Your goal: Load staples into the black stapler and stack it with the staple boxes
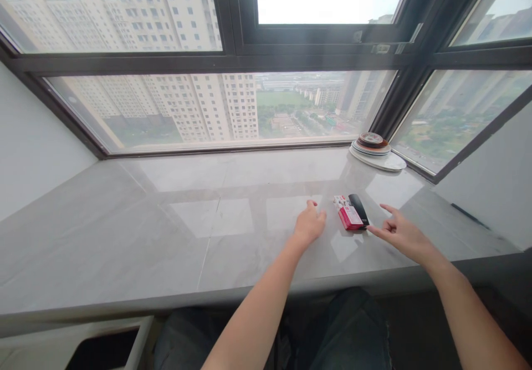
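Two small red-and-white boxes [349,215] sit together on the grey marble-look sill, one partly over or against the other. Along their right side lies a long black object shaped like a stapler [359,210]. My left hand [310,224] is just left of the boxes, apart from them, its fingers loosely bent with gaps between them and nothing held. On the other side, my right hand [398,234] has thumb and index finger spread wide, the other fingers curled, and holds nothing. Its thumb tip is very near the black object's front end; whether they touch, I cannot tell.
A stack of plates [376,151] stands in the back right corner by the dark window frame [233,62]. A thin dark strip [469,216] lies along the right wall. Below the sill's front edge, a pale drawer or box [141,342] is at lower left, beside my legs.
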`<action>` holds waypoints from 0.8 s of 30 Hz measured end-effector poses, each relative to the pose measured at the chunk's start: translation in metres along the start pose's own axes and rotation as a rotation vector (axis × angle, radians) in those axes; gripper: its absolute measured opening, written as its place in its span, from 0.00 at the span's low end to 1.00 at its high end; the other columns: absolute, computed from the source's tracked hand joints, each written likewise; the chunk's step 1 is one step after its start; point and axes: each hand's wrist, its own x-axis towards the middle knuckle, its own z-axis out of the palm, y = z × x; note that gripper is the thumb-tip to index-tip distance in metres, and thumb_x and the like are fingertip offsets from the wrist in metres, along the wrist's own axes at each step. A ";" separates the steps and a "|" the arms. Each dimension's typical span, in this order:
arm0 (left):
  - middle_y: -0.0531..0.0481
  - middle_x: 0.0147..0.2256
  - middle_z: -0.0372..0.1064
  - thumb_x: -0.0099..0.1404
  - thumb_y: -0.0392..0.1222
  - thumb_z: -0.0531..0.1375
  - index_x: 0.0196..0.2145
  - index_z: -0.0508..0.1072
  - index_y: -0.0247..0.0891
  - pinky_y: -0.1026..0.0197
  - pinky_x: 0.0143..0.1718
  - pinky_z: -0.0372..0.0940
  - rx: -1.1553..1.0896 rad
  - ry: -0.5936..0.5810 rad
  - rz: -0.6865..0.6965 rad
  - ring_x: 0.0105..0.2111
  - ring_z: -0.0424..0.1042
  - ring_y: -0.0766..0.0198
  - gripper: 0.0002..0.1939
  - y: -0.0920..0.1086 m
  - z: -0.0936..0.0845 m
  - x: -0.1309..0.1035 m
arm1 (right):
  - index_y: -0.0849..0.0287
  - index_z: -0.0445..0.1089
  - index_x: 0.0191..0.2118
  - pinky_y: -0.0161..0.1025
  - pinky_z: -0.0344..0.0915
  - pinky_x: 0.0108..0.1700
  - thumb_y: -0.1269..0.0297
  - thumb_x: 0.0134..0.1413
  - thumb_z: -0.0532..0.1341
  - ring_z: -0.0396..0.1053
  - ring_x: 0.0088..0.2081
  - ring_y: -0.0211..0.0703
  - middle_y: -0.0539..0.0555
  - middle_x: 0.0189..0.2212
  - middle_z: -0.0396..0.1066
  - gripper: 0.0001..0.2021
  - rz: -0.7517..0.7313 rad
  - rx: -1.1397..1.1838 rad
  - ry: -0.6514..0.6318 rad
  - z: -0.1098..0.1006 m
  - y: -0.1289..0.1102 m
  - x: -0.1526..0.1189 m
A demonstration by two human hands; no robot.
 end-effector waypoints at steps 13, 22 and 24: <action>0.42 0.59 0.65 0.75 0.51 0.50 0.62 0.66 0.45 0.45 0.61 0.58 0.560 0.407 -0.022 0.59 0.62 0.49 0.22 -0.168 -0.125 -0.166 | 0.43 0.50 0.74 0.64 0.32 0.71 0.44 0.69 0.47 0.32 0.74 0.61 0.48 0.74 0.43 0.31 -0.351 -0.444 -0.317 0.161 -0.140 -0.085; 0.50 0.73 0.44 0.76 0.55 0.44 0.72 0.52 0.51 0.38 0.71 0.36 0.737 0.316 -0.011 0.73 0.40 0.50 0.30 -0.163 -0.112 -0.156 | 0.46 0.44 0.75 0.74 0.25 0.67 0.42 0.70 0.42 0.25 0.74 0.69 0.52 0.76 0.35 0.33 -0.271 -0.568 -0.235 0.182 -0.151 -0.090; 0.50 0.73 0.44 0.76 0.55 0.43 0.72 0.52 0.51 0.38 0.71 0.35 0.730 0.312 -0.019 0.73 0.39 0.50 0.30 -0.164 -0.113 -0.156 | 0.46 0.43 0.75 0.74 0.24 0.66 0.43 0.70 0.42 0.25 0.74 0.69 0.52 0.76 0.35 0.34 -0.262 -0.571 -0.230 0.184 -0.153 -0.091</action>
